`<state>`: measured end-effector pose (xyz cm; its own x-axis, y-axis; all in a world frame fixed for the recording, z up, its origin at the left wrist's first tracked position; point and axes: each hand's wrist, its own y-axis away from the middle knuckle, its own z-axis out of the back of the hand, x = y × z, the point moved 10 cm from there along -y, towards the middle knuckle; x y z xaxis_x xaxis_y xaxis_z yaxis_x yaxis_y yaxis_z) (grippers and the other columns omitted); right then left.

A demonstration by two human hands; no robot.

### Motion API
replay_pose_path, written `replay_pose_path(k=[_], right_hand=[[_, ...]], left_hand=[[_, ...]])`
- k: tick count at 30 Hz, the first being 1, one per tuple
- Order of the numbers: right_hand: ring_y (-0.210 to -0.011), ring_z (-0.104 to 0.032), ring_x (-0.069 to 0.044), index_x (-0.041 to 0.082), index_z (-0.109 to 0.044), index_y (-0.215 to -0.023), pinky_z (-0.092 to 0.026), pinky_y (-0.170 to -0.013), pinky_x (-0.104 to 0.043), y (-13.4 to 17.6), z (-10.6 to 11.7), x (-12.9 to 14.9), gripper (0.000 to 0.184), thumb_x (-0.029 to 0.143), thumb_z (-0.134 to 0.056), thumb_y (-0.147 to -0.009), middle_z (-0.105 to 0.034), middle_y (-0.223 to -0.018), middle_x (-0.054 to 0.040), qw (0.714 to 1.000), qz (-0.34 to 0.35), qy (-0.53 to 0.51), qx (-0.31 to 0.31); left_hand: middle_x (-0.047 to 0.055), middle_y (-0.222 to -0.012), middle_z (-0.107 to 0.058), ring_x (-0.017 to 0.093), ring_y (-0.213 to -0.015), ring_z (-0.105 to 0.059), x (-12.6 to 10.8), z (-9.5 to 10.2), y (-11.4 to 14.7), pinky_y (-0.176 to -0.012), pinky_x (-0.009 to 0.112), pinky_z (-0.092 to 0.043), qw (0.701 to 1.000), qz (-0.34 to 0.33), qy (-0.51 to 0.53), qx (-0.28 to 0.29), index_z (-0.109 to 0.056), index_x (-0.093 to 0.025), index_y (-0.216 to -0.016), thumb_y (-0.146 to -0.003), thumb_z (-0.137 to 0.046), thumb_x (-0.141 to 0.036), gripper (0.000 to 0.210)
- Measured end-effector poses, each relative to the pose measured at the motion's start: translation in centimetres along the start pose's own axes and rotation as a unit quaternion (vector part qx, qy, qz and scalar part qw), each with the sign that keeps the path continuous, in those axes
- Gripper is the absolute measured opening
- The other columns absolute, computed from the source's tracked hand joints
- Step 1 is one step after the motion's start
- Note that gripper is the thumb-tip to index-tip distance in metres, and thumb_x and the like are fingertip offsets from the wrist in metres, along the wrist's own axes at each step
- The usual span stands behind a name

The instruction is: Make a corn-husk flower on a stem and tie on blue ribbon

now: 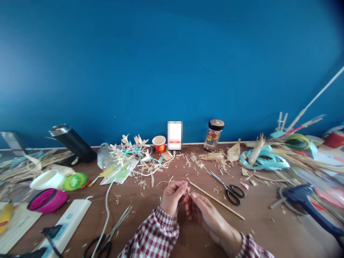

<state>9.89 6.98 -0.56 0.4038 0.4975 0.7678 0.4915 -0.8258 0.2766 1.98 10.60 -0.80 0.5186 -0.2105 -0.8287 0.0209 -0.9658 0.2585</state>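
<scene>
My left hand (172, 196) and my right hand (208, 212) meet over the front middle of the table, fingertips nearly touching. Each is closed in a pinch on a small thin pale piece (188, 192), too small to name surely and partly covered by the fingers. Just beyond and to the right of them lies a thin pale stick (219, 200), slanting across the tabletop. Black-handled scissors (228, 187) rest partly open to the right of the stick. A second pair of scissors (110, 233) is at the left, near my left sleeve.
Pale scraps (142, 179) litter the brown table. Along the wall stand a black flask (75, 143), husk-like flowers (131, 152), a red paper cup (159, 145) and a lidded jar (213, 135). A white cable (107, 204) crosses near a power strip (71, 218). Rightward lie blue ribbon (268, 163) and a glue gun (309, 204).
</scene>
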Motion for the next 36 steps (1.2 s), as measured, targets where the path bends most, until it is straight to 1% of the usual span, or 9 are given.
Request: replay_pose_path(k=[6, 10, 18, 24, 30, 36], right_hand=[[-0.060, -0.054, -0.009, 0.013, -0.061, -0.082, -0.040, -0.056, -0.020, 0.03, -0.08, -0.21, 0.029, 0.039, -0.048, -0.087, -0.061, -0.071, -0.0025, 1.000, 0.000, -0.014, 0.005], [-0.061, -0.056, -0.010, 0.013, -0.060, -0.081, -0.041, -0.056, -0.020, -0.07, -0.20, -0.18, 0.031, 0.041, -0.047, -0.087, -0.062, -0.070, -0.0031, 1.000, -0.002, -0.006, 0.004], [-0.056, -0.056, -0.009, 0.013, -0.058, -0.080, -0.041, -0.054, -0.020, -0.12, -0.16, -0.16, 0.033, 0.043, -0.046, -0.087, -0.062, -0.068, -0.0030, 1.000, 0.002, 0.008, 0.006], [-0.053, -0.055, -0.009, 0.013, -0.057, -0.079, -0.041, -0.052, -0.020, -0.08, 0.03, -0.28, 0.034, 0.045, -0.049, -0.085, -0.061, -0.066, -0.0023, 1.000, -0.001, 0.011, -0.008], [-0.053, -0.055, -0.008, 0.013, -0.057, -0.079, -0.040, -0.052, -0.020, -0.08, -0.07, -0.27, 0.033, 0.043, -0.047, -0.086, -0.062, -0.066, -0.0027, 1.000, 0.001, 0.011, -0.004], [-0.057, -0.056, -0.010, 0.013, -0.057, -0.081, -0.042, -0.055, -0.021, -0.12, 0.09, -0.48, 0.030, 0.042, -0.050, -0.085, -0.062, -0.068, -0.0024, 1.000, -0.002, 0.003, -0.004]], left_hand=[[-0.002, -0.057, -0.061, 0.004, -0.040, -0.043, -0.04, 0.09, 0.05, -0.040, 0.018, -0.032, 1.000, 0.000, -0.006, -0.007, -0.064, -0.014, -0.069, -0.060, -0.073, -0.035, 0.024], [0.000, -0.058, -0.063, 0.006, -0.047, -0.046, -0.46, 0.24, 0.12, -0.047, 0.019, -0.036, 1.000, -0.012, -0.012, -0.017, -0.066, -0.013, -0.068, -0.057, -0.075, -0.032, 0.024], [0.000, -0.060, -0.064, 0.006, -0.052, -0.048, -0.47, -0.17, 0.07, -0.054, 0.019, -0.038, 1.000, -0.012, -0.008, 0.009, -0.065, -0.014, -0.066, -0.062, -0.073, -0.030, 0.019], [0.001, -0.063, -0.064, 0.007, -0.053, -0.048, -0.54, -0.53, 0.14, -0.054, 0.020, -0.038, 1.000, -0.011, -0.004, 0.021, -0.065, -0.014, -0.065, -0.062, -0.073, -0.030, 0.018], [0.000, -0.059, -0.062, 0.007, -0.049, -0.048, -0.44, -0.30, 0.00, -0.050, 0.020, -0.037, 1.000, -0.008, 0.004, 0.009, -0.066, -0.013, -0.064, -0.061, -0.074, -0.030, 0.019], [0.001, -0.059, -0.063, 0.007, -0.052, -0.050, -0.33, -0.16, -0.07, -0.053, 0.020, -0.039, 1.000, -0.009, 0.021, 0.003, -0.067, -0.013, -0.066, -0.059, -0.075, -0.029, 0.019]])
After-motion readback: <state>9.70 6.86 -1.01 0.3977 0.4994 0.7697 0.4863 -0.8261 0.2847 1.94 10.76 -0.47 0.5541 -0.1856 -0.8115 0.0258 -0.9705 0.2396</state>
